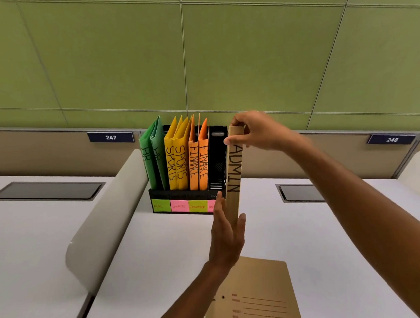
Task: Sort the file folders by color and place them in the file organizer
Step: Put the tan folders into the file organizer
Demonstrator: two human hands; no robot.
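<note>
A black file organizer (pixel 179 195) stands on the white desk (pixel 160 255). It holds two green "HR" folders (pixel 154 160), two yellow "SPORTS" folders (pixel 177 160) and two orange "FINANCE" folders (pixel 199 159); its rightmost slot (pixel 217 163) has nothing in it. A tan "ADMIN" folder (pixel 234 174) stands upright, spine toward me, in front of that slot. My right hand (pixel 253 131) pinches its top end. My left hand (pixel 227 232) grips its lower end between fingers and thumb. Another tan folder (pixel 261 295) lies flat on the desk below my hands.
Coloured sticky labels (pixel 182 205) run along the organizer's front. A curved white divider (pixel 106 222) rises at the left. Grey cable hatches (pixel 48 190) (pixel 300 193) sit in the desktops. A green panel wall (pixel 201 64) with number plates 247 and 248 stands behind.
</note>
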